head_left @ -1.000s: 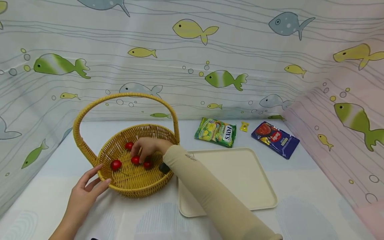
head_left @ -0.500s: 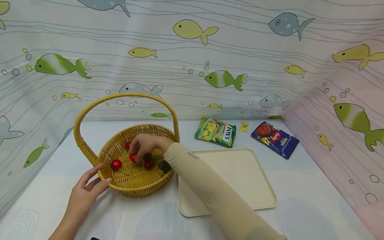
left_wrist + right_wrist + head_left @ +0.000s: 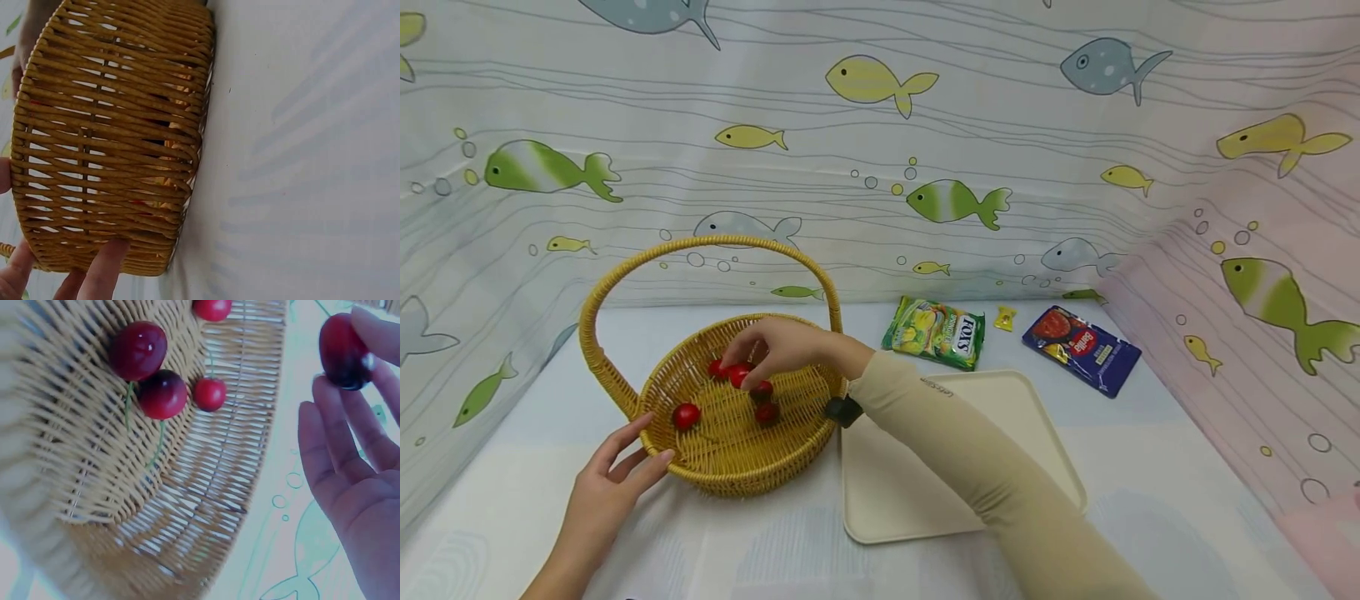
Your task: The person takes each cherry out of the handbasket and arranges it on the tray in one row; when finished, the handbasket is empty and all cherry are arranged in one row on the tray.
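My right hand (image 3: 793, 346) pinches a red cherry (image 3: 342, 353), dark at one end, between thumb and fingertips. In the head view, this hand is over the back part of the wicker basket (image 3: 752, 475). Several other cherries lie inside, among them one at the left (image 3: 686, 416) and one nearer the middle (image 3: 767, 414). Thin green stems show on some in the right wrist view. My left hand (image 3: 604, 496) rests against the basket's front left, thumb at the rim. The left wrist view has its fingers (image 3: 105, 269) spread along the woven outer wall.
A cream tray (image 3: 917, 492) lies right of the basket, partly under the right sleeve. Behind it are a green FOX'S bag (image 3: 934, 333), a small yellow packet (image 3: 1005, 317) and a blue Barilla pouch (image 3: 1082, 350). The basket's tall handle (image 3: 715, 241) arches over it.
My right hand has picked a cherry up from among the others and raised it, its wrist shifting slightly up and right. My left hand has stayed at the basket's rim.
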Available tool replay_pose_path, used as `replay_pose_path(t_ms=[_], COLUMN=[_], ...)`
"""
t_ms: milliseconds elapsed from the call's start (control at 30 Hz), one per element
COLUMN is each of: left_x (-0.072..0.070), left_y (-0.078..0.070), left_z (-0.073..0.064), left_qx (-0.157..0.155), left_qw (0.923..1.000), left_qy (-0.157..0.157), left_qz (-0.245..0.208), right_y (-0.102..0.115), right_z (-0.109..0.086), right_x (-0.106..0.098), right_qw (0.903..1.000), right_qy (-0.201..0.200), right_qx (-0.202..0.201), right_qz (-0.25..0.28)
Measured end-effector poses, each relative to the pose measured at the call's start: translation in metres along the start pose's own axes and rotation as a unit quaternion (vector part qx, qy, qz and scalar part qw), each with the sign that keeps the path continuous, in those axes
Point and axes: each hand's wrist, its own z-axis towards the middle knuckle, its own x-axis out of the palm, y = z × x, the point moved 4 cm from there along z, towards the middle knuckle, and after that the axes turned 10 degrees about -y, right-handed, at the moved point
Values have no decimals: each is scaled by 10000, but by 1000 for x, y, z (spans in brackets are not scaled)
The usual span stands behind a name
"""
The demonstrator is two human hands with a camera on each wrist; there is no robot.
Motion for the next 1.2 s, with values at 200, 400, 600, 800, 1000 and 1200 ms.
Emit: replay_pose_path(t_ms=[200,400,600,800,1000,1200], left_x=[0,1,1,1,1,1], left_y=[1,1,2,1,1,3], left_z=[0,1,1,0,0,1], left_qx=[-5,24,22,84,22,-68], left_qw=[10000,9999,9999,9999,9998,9999], left_qy=[-17,0,-3,1,32,12], left_qz=[-59,-123,-134,-126,-172,-89], right_y=[4,1,-5,-16,-25,-37], right_z=[-26,-57,-87,-113,-136,-157], right_x=[-10,-17,-23,-30,-35,-38], right_qw=[9995,9976,9949,9937,9934,9925], right_qy=[-232,-440,-611,-756,-876,-1153], right_qx=[-197,-498,-768,-790,-679,-394], right_qz=[101,206,222,225,310,46])
